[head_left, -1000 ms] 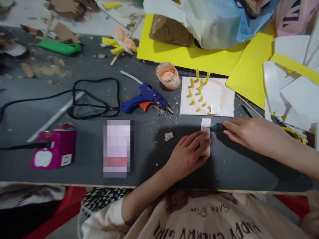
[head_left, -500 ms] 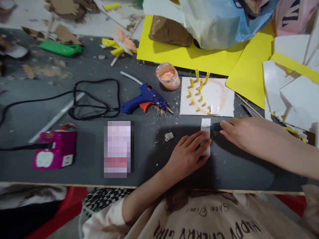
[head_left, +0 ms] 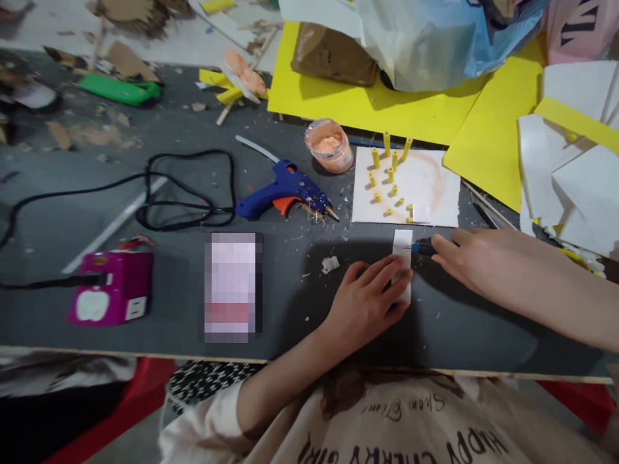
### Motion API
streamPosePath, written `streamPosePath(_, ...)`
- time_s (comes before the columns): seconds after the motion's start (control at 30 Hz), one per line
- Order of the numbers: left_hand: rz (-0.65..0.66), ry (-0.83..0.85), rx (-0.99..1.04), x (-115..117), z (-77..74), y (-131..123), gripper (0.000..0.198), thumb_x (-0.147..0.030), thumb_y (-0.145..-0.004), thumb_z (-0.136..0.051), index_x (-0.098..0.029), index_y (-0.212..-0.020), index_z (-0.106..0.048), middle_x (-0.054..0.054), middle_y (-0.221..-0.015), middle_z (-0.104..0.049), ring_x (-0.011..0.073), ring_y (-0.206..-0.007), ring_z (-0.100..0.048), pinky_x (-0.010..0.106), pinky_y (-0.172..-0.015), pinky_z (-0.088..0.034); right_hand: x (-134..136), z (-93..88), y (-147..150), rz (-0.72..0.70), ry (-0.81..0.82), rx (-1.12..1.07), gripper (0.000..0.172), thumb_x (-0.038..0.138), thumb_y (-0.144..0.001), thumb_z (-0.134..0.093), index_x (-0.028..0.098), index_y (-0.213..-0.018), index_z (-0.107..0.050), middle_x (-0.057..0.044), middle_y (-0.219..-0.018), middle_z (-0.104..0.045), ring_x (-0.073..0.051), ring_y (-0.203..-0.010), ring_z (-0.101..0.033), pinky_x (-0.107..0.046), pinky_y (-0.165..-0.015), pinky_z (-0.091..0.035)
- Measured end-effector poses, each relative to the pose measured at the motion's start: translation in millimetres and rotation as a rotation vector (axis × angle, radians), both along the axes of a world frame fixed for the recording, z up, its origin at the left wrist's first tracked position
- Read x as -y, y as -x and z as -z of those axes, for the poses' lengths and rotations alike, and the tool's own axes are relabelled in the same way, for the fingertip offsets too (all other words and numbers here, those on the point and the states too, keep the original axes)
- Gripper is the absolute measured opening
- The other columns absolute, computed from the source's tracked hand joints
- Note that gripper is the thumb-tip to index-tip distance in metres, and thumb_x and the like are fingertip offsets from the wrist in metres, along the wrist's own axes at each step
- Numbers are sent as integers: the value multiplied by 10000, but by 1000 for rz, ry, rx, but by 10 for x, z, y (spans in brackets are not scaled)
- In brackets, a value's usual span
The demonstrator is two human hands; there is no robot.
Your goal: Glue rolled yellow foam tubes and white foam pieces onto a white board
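Note:
My left hand (head_left: 370, 295) lies spread over a narrow white strip (head_left: 403, 240), fingertips pressing it to the grey table and covering part of it. Closed in my right hand (head_left: 467, 248) is what looks like a craft knife (head_left: 422, 249) with a dark blue handle. Its thin tip points left and meets the strip near the upper end. Just beyond the strip is a white board (head_left: 435, 209) carrying several upright yellow tubes (head_left: 391, 174) of differing heights, a faint orange curved mark and a small clear-looking piece near its front edge.
A blue glue gun (head_left: 285, 190) and an open jar of peach-coloured paste (head_left: 331, 148) lie behind my left hand. Further left are a purple box (head_left: 113, 290) with a black cable and a pixelated phone-like rectangle (head_left: 231, 277). Yellow sheets (head_left: 493, 129) and white scraps (head_left: 585, 183) fill the far right.
The whole view has shifted slightly. Both hands keep about the same place on the strip, with the knife tip still at its upper part.

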State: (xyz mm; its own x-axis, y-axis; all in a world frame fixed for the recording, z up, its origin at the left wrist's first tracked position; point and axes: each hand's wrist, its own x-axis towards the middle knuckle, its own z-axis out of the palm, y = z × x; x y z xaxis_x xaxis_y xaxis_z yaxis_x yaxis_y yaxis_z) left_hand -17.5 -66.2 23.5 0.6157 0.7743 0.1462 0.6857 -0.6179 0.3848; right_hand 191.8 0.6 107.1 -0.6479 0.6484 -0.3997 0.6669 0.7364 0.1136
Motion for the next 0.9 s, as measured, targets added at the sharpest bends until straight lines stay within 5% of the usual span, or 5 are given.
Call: streamPosePath(0.9, -3, -7, -31, 9, -37, -6, 309, -298, -895, -605, -200, -1187, -626, 65, -1279, -651, 210, -1182, -599, 385, -840, -405, -4, 32, -210, 43, 55, -1, 219, 293, -962, -415, 183, -908, -597, -42, -657, -627, -222, -529, -625, -293, -471, -172)
